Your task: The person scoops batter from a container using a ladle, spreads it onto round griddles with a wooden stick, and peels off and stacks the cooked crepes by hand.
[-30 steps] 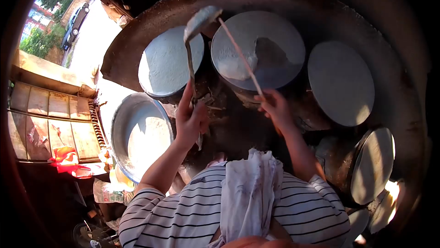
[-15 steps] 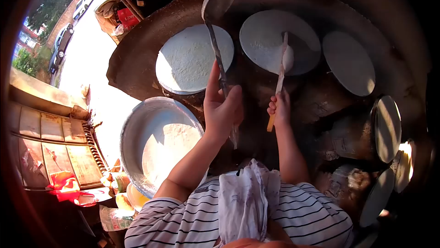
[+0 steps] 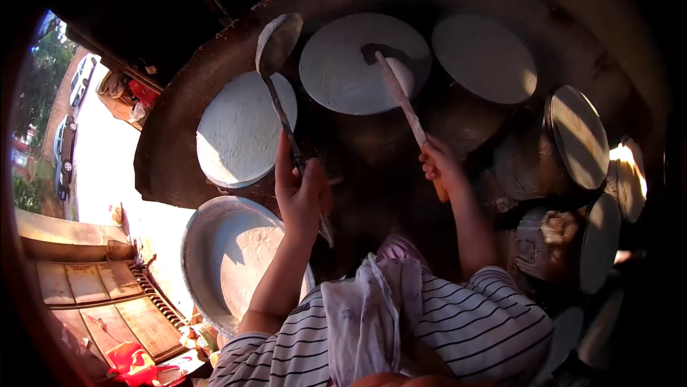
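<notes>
A long, pale-coated wooden stick slants across the upper middle of the frame, its far end over a round, grey-white flat griddle plate, at a dark patch where the pale coating is missing. A smooth whitish lump sits just beside the stick on that plate. The right hand, right of centre, has its fingers wrapped around the stick's near end. The step in hand looks like spreading or scraping the pale layer with the stick; the next move seems to call for a flat, even stroke that works the lump over the bare patch without tearing the film around it. The left hand, left of centre, grasps the dark handle of a round-bowled metal ladle, whose bowl hangs tilted in the upper left; how much it holds, I cannot tell. Below that bowl lies a second round plate, coated white and partly sunlit. Nearer the lower left stands a wide grey metal basin holding pale batter-like matter. Farther out, more round pale plates curve down the right side.
</notes>
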`<action>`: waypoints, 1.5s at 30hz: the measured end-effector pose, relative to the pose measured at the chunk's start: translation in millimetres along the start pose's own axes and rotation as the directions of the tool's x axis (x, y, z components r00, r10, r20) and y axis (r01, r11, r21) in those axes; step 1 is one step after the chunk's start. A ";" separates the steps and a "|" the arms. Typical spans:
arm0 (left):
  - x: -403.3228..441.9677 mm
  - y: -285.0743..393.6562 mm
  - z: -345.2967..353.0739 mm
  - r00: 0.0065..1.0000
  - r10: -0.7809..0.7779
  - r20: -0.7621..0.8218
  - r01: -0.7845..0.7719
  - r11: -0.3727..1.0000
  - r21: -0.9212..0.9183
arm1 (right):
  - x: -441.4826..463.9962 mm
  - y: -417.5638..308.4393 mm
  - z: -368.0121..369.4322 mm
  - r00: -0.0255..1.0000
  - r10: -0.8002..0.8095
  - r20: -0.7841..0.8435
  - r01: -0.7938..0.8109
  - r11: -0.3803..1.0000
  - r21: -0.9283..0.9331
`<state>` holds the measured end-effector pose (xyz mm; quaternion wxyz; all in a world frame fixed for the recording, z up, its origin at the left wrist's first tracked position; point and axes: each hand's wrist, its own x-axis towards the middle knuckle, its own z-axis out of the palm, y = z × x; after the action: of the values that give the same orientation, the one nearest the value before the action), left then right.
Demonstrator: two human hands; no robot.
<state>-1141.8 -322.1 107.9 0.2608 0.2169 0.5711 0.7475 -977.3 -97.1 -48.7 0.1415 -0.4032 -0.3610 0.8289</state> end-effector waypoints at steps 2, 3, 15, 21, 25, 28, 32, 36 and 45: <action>5.2 -6.3 15.8 0.999 -0.034 0.000 0.034 0.999 -0.015 | 11.3 -19.4 -16.7 1.000 0.024 0.009 -0.024 0.999 -0.032; 11.4 -9.2 26.4 0.999 -0.027 -0.018 0.027 1.000 0.008 | 22.2 -33.9 -23.7 0.999 0.031 0.016 -0.031 0.999 -0.036; 66.0 -33.3 105.0 0.999 -0.050 0.011 0.048 0.988 0.149 | 20.0 -70.4 -64.4 0.999 0.030 0.030 -0.011 0.858 -0.514; 91.8 -46.0 138.2 0.997 -0.076 0.031 0.070 0.984 0.166 | 108.8 -134.8 -54.0 0.955 -0.297 0.002 0.234 0.747 -0.622; 114.0 -60.4 156.2 0.997 -0.077 0.026 0.072 0.984 0.162 | 129.2 -108.5 -6.2 0.701 -0.670 0.243 0.432 0.129 -0.892; 122.5 -64.1 140.7 0.994 -0.041 0.106 0.021 0.983 0.180 | 68.1 -105.8 -33.7 0.676 -0.736 -0.038 0.257 0.283 -0.924; 131.5 -85.4 166.3 0.938 -0.279 0.206 0.241 0.951 0.192 | 109.7 -80.1 0.4 0.679 -0.734 0.008 0.305 0.271 -0.913; 138.7 -68.4 189.9 0.844 -0.430 0.321 0.459 0.888 -0.016 | 123.0 -100.2 -6.4 0.609 -0.764 0.212 0.468 0.131 -0.874; 209.8 -43.6 124.6 0.876 -0.460 0.145 0.468 0.737 -0.487 | 139.6 -120.3 -30.6 0.634 -0.719 0.286 0.300 -0.112 -0.947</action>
<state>-1219.7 -86.8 102.9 0.4907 -0.0032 0.3873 0.7805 -1049.2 75.3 -54.7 0.2230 -0.3446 -0.8931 0.1844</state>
